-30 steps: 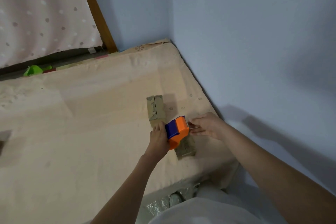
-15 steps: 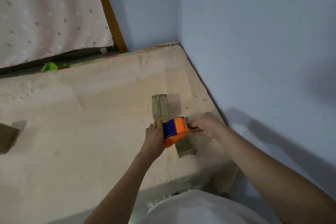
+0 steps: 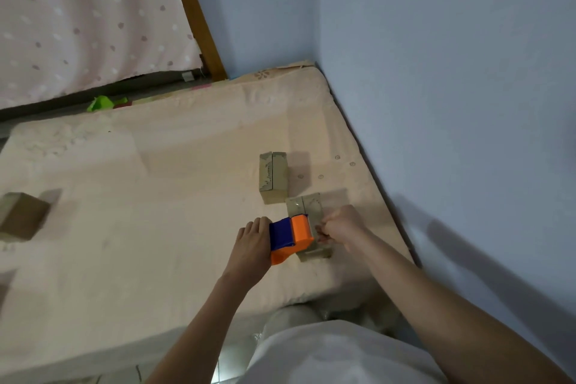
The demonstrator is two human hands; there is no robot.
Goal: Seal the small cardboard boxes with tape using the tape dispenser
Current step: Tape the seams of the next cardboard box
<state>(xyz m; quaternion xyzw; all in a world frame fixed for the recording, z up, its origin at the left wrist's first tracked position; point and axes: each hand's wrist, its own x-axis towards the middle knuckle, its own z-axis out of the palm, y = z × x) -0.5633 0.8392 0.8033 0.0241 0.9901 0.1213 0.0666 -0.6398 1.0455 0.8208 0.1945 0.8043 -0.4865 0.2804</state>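
The fingers of the left hand are wrapped round the blue side of the one tape dispenser, thumb side hidden against it. The dispenser, orange and blue, sits on top of the near cardboard box at its near end. The right hand is curled into a loose fist just right of the dispenser, fingertips tucked in at the box's right edge; whether they pinch tape or the box itself I cannot tell. A clear, shiny strip of tape lies along that box's top, running away from the dispenser.

Three small cardboard boxes are on the mattress. The one under the hands lies near the right edge. A second box stands just beyond it, almost touching at the corner, its two top flaps meeting in a seam with no shiny strip I can make out. A third box sits well apart at the far left, blurred. All look closed; nothing of any contents shows.

Both forearms reach forward and down from the person's body, bare, converging on the near box. Behind the mattress lie a green object and a dotted curtain.
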